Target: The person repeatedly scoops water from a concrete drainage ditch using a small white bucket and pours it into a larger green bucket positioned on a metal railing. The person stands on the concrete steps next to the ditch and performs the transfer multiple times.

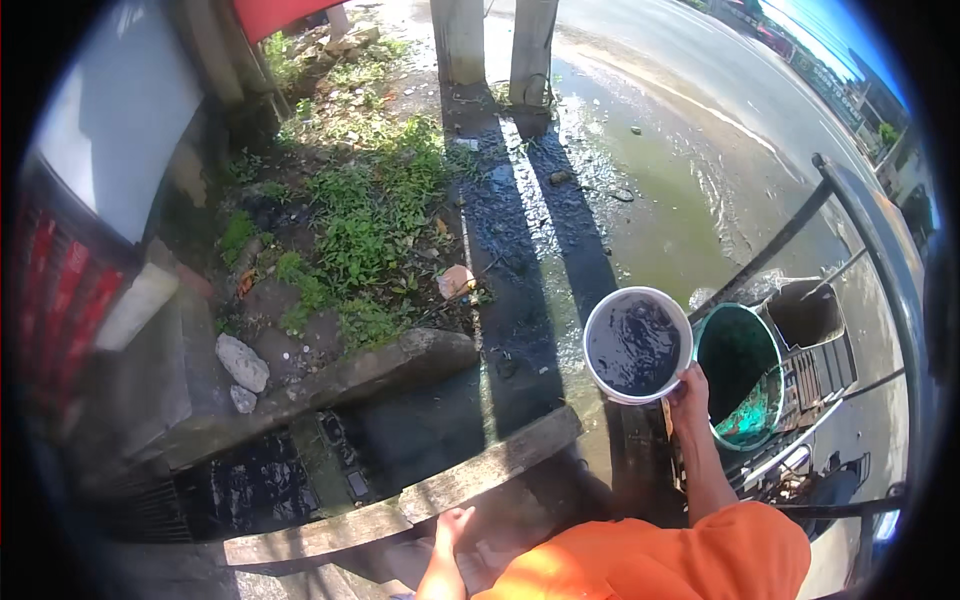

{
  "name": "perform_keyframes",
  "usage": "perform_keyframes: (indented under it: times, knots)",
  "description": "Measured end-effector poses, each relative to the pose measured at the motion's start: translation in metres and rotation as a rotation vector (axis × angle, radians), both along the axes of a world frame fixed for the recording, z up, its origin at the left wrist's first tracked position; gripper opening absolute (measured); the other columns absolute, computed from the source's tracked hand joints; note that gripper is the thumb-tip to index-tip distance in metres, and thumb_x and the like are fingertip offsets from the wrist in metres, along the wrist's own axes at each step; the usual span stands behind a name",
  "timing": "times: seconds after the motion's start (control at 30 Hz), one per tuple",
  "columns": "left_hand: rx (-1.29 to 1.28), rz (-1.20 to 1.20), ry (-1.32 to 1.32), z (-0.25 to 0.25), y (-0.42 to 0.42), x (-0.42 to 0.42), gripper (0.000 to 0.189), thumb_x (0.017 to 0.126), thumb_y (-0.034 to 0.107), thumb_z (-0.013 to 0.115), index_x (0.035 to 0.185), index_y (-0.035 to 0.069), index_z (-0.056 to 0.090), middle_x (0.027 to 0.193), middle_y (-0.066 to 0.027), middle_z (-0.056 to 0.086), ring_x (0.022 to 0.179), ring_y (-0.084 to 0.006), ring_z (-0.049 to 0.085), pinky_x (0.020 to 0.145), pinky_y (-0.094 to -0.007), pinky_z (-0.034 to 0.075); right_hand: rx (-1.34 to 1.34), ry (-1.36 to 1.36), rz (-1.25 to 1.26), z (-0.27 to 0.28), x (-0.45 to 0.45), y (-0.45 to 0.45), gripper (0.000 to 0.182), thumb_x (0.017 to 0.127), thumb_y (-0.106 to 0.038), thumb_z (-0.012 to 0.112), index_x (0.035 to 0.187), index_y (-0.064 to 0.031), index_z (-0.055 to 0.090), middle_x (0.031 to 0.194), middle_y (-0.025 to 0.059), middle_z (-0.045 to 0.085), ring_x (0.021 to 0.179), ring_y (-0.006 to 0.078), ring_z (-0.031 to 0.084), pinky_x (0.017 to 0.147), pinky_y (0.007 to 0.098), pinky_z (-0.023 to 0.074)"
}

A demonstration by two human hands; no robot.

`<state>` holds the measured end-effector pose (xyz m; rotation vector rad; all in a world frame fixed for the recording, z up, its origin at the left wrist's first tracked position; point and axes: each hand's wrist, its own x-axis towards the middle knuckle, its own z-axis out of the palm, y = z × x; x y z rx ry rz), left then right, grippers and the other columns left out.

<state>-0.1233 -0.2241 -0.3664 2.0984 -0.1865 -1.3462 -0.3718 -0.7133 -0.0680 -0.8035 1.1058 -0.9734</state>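
My right hand (690, 390) grips the rim of a white plastic bucket (637, 346) that holds dark, murky liquid. The bucket is raised beside a larger green bucket (742, 375), overlapping its left edge in view. Inside the green one it is mostly in shadow, with a wet green patch low on its wall. My left hand (454, 525) hangs low in front of my body, near the concrete edge (487, 472) of a drain channel. Its fingers are partly hidden, and nothing shows in it. Black water (259, 480) lies in the channel.
A black metal frame (874, 217) of a cart curves around the green bucket, with a grey container (806, 311) beside it. Two concrete posts (459, 41) rise from muddy, wet ground. Weeds (360, 217) and a loose stone (241, 362) lie left, and a road (660, 45) runs beyond.
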Motion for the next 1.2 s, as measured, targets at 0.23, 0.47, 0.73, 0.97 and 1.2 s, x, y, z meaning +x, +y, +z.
perform_keyframes:
  times: [0.23, 0.47, 0.73, 0.97, 1.2]
  knots:
    - [-0.09, -0.288, 0.073, 0.041, -0.101, 0.054, 0.028, 0.089, 0.028, 0.071, 0.077, 0.002, 0.072, 0.065, -0.0017, 0.066, 0.058, -0.0073, 0.058, 0.052, -0.0221, 0.044, -0.183, 0.27, -0.743, 0.045, -0.208, -0.067, 0.014, 0.079, -0.012, 0.069, 0.078, -0.0075, 0.055, 0.063, -0.0012, 0.053, 0.05, 0.0085, 0.05, 0.045, 0.0246, 0.0367]
    - [-0.185, -0.084, 0.055, 0.126, -0.222, 0.08, 0.025, 0.091, 0.02, 0.069, 0.075, 0.002, 0.066, 0.066, -0.0026, 0.063, 0.055, -0.0075, 0.055, 0.052, -0.022, 0.044, 0.02, 1.245, -0.772, 0.036, -0.386, -0.109, 0.045, 0.07, -0.034, 0.075, 0.092, 0.0034, 0.064, 0.076, 0.0152, 0.066, 0.071, 0.0281, 0.065, 0.067, 0.0387, 0.0495]
    - [-0.098, -0.231, 0.013, 0.124, -0.25, 0.035, 0.027, 0.09, 0.023, 0.07, 0.075, 0.002, 0.067, 0.068, -0.0031, 0.065, 0.059, -0.0076, 0.058, 0.055, -0.0231, 0.048, 0.244, 1.537, -0.613, 0.013, -0.444, -0.107, 0.057, 0.065, -0.035, 0.075, 0.106, 0.0035, 0.063, 0.101, 0.0246, 0.068, 0.098, 0.0403, 0.065, 0.088, 0.0451, 0.0495]
    - [-0.039, -0.263, 0.032, 0.122, -0.244, -0.013, 0.029, 0.089, 0.024, 0.071, 0.072, 0.0, 0.066, 0.07, -0.0056, 0.067, 0.06, -0.0091, 0.06, 0.054, -0.0254, 0.049, 0.139, 1.779, -0.452, -0.008, -0.409, -0.118, 0.056, 0.07, -0.038, 0.076, 0.108, -0.0013, 0.058, 0.1, 0.0232, 0.068, 0.096, 0.0412, 0.065, 0.085, 0.0486, 0.0502]
    - [-0.091, -0.169, 0.006, 0.13, -0.236, -0.025, 0.031, 0.089, 0.024, 0.071, 0.069, 0.001, 0.064, 0.069, -0.0064, 0.067, 0.058, -0.0103, 0.059, 0.054, -0.0258, 0.048, -0.062, 1.987, -0.194, -0.031, -0.311, -0.129, 0.039, 0.079, -0.023, 0.071, 0.105, -0.0009, 0.053, 0.093, 0.0178, 0.067, 0.081, 0.0371, 0.069, 0.074, 0.0453, 0.055]
